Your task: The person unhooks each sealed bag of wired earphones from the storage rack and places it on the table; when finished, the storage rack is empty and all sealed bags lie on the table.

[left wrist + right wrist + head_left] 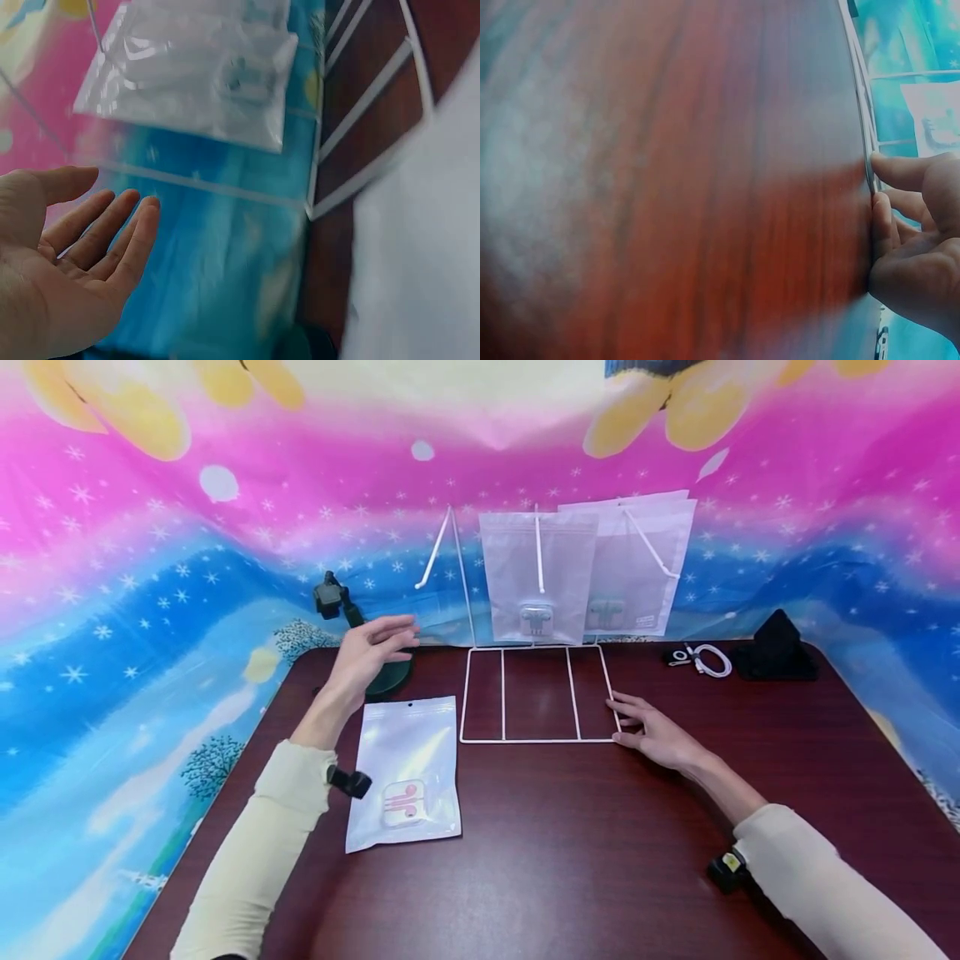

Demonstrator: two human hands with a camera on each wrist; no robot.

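My left hand (363,658) is raised, fingers loosely extended and holding nothing, left of a white wire display rack (536,742). In the left wrist view its palm and fingers show beside the rack's upright frame. My right hand (654,732) rests at the base's front right corner, thumb and fingertips touching the wire. Below my left hand lies a white zip pouch (390,735) with pink earphones in a clear case (403,802). A similar pouch (510,560) hangs on the rack's middle hook, and more pouches (660,539) hang on the right hook.
The rack's left hook (433,550) carries no pouch. A dark stand (393,677) is behind my left hand. At the back right are a coiled white cable (712,662) and a black stand (776,647). A printed cloth (225,560) hangs behind the brown table (540,860).
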